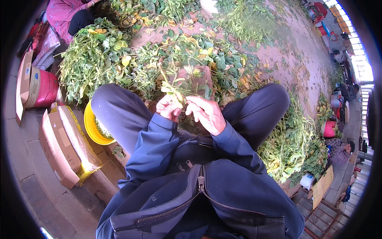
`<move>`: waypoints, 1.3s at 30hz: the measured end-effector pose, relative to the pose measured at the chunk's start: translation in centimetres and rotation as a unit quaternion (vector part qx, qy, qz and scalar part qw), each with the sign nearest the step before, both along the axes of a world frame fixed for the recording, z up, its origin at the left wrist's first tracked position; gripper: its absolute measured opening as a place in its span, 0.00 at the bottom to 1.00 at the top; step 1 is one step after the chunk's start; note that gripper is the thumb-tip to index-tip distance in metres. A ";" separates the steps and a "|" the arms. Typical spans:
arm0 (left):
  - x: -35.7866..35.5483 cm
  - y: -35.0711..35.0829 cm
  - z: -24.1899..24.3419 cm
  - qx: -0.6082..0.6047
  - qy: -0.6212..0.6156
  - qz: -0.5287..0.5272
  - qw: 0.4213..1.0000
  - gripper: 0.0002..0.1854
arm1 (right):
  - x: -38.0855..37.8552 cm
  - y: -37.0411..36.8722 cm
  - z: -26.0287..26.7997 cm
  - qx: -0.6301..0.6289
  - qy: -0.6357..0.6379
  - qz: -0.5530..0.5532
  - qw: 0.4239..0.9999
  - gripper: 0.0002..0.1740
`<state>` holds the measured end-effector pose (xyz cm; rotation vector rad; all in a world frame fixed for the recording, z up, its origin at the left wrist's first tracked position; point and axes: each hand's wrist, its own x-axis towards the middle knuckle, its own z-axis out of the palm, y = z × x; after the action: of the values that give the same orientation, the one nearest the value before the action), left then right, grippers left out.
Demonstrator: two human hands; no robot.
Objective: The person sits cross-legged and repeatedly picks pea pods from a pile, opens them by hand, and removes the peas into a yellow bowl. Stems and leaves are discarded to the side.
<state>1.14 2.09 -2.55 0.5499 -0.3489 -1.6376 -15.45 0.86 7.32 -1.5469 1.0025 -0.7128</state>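
Note:
Over my lap, my left hand [167, 108] grips a bean plant stalk [171, 85] with green pods clustered along it. The stalk points away from me. My right hand [209, 114] is at the near end of the cluster, its fingers curled and the index fingertip at the pods. Whether it pinches a pod is hidden. Beyond my hands, a reddish flat board or block [204, 73] lies among the cut plants. A yellow bucket [89, 124] with small green pods [102, 129] in it stands beside my left knee.
A large heap of cut bean plants [89, 56] rises at the left front; more plants [286, 149] lie by my right knee. Cardboard boxes [59, 149] and a pink bucket [47, 89] stand left. One person [64, 18] sits at the upper left, another [340, 154] far right.

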 end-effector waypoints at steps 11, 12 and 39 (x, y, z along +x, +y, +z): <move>0.3 -0.4 -0.5 -0.066 -0.010 -0.063 0.996 0.14 | -0.5 -0.1 -0.9 0.195 -0.146 -0.042 0.969 0.15; 0.4 -0.5 -0.4 -0.079 -0.004 -0.083 0.993 0.14 | -0.6 -0.2 -0.8 0.204 -0.146 -0.042 0.967 0.15; 0.5 0.4 1.2 -0.218 -0.102 0.001 0.971 0.20 | -0.2 1.8 2.5 -0.039 -0.009 -0.001 0.999 0.07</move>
<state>1.67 2.52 -1.37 0.3821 -0.8364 -1.4443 -15.63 2.64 9.87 -1.6046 0.9740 -0.7736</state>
